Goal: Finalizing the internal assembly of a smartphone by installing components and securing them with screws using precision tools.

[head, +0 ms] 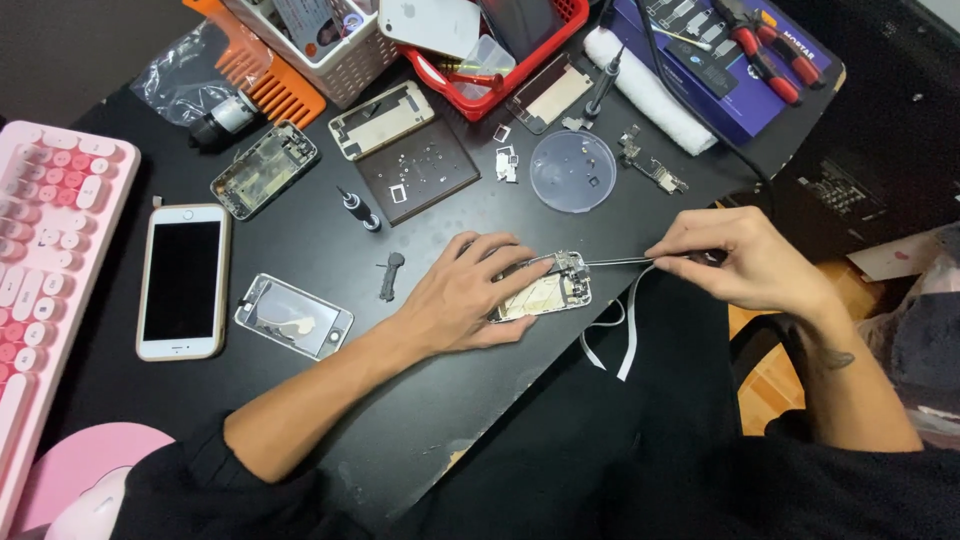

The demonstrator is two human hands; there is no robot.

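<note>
A: Main item?
B: Opened phone (548,292), back off, insides showing, lying flat near the front edge of the black table (400,420), about centre of view.

A: Left hand?
B: Left hand (468,298) lies palm down over the phone's left part, fingers spread and pressing on it, pinning it to the table. Not wrapped around it.

A: Right hand?
B: Right hand (745,258) is pinched closed on a thin screwdriver (625,261). Shaft runs almost level to the left, tip at the phone's top right corner. Can't tell if the tip sits in a screw.

A: Just beside?
B: White ribbon strips (622,335) hang off the table edge below the screwdriver. Small dark part (389,275) left of the left hand.

A: Further out?
B: Clear round dish (572,171) above the phone, small metal bits in it. Dark square mat (418,168) to its left with tiny parts on it, short screwdriver bit (358,208) beside that. Bare phone frame (265,169) upper left, loose screen panel (294,316) lower left, whole white phone (182,281) with dark screen next to it.

A: Edges?
B: Pink keyboard (45,250) far left, orange comb (270,75) top left, red basket (500,70) top centre, blue tool case (720,60) with red-handled pliers top right.
</note>
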